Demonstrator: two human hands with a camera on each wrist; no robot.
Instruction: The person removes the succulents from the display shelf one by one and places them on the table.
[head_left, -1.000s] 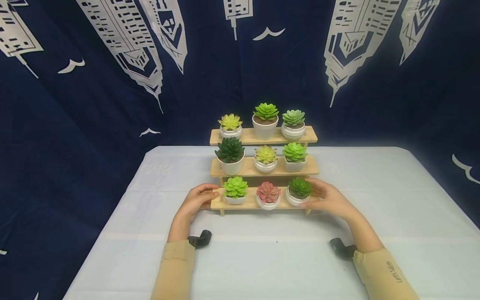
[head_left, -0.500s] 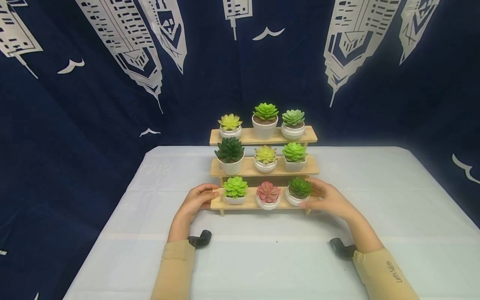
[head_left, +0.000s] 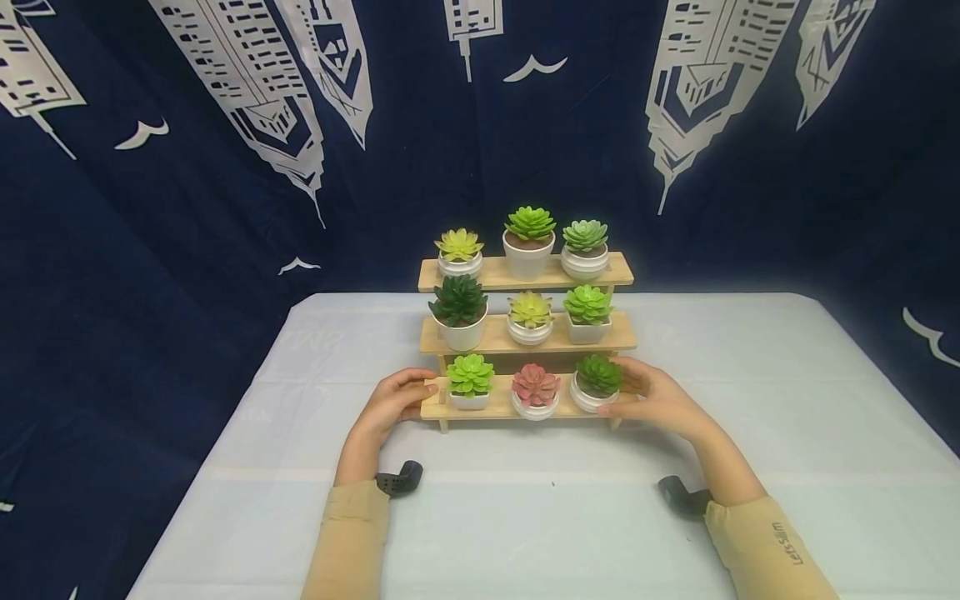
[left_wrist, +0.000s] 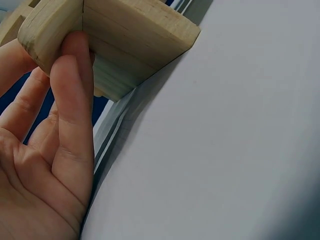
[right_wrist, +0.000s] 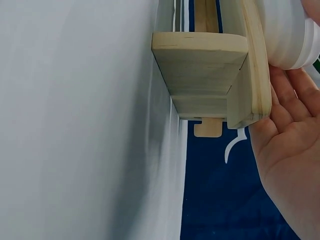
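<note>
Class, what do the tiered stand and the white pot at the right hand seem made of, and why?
Tiered stand: pale wood, seemingly unpainted; grain lines show. White pot: smooth, ridged, perhaps ceramic or plastic; its look leaves that open.

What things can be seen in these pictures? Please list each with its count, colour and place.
wooden stand: 1, light wood, on the tabletop
succulents: 2, yellow-green, top left and centre
succulents: 3, bright green, top centre, middle right, bottom left
succulent: 1, pale green, top right
succulent: 1, dark green, middle left
succulent: 1, medium green, bottom right
succulent: 1, pink, bottom centre
pots: 9, white, one under each succulent
tabletop: 1, white, under the stand
backdrop: 1, dark blue with white prints, behind the tabletop
wrist cameras: 2, black, one per wrist
sleeves: 2, tan, lower left and right in the head view
left hand: 1, gripping the stand's bottom-left end
right hand: 1, gripping the bottom-right pot
</note>
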